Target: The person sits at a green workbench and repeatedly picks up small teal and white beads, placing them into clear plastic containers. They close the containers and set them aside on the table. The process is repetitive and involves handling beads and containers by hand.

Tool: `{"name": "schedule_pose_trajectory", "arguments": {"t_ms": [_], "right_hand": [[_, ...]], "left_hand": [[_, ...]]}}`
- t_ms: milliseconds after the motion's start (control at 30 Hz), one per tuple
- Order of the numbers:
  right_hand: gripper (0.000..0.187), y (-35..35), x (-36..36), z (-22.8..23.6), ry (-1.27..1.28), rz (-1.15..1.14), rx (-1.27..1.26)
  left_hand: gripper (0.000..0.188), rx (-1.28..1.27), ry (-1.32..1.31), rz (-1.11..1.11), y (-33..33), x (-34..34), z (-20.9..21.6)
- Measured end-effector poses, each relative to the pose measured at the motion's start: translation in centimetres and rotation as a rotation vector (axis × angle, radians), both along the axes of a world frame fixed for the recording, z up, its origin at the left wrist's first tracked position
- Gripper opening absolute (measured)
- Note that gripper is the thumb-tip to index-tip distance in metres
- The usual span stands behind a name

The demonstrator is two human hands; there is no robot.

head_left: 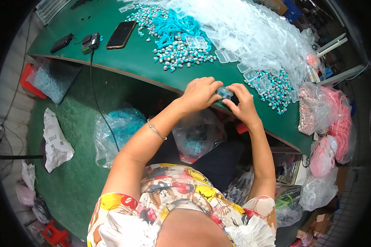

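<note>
Between my two hands, above the near edge of the green table [132,64], is a small clear plastic case [224,92] with something blue inside. The fingers and thumb of my left hand [200,94] grip its left side. My right hand [244,103] pinches the right side between thumb and fingers. Beyond my left hand lies a heap of grey-and-blue earplugs [178,55] with bright blue cords [179,29]. A second pile of such earplugs [278,88] is to the right of my right hand, with a few clear cases on it.
A large mound of empty clear cases [251,35] covers the far table. A phone [120,35] and a small black device [90,42] with a cable lie at left. Bags of pink cords [337,123] hang at the right edge. Below are a bag of blue material [121,127] and a white sack [55,142].
</note>
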State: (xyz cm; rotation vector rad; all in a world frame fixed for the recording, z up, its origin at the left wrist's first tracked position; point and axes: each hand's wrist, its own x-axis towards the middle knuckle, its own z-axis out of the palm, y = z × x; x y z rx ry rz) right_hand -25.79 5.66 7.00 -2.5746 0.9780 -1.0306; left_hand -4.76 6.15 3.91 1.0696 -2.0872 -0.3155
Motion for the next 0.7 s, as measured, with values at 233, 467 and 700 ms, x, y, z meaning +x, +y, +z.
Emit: {"name": "schedule_pose_trajectory", "arguments": {"t_ms": [233,467,700], "right_hand": [[0.017,0.5,1.4,-1.4,-0.131,-0.057,0.234],[0.019,-4.4,2.8,-0.8,-0.367,0.106,0.447],[0.02,-10.6,4.2,-2.9,0.227,-0.451,-0.247]], "left_hand": [[0.024,-0.013,0.164,-0.04,-0.1,0.7,-0.9],[0.023,0.008,0.315,0.025,1.9,0.6,-0.4],[0.025,0.131,-0.101,-0.193,7.9,-2.4,-3.3]]}}
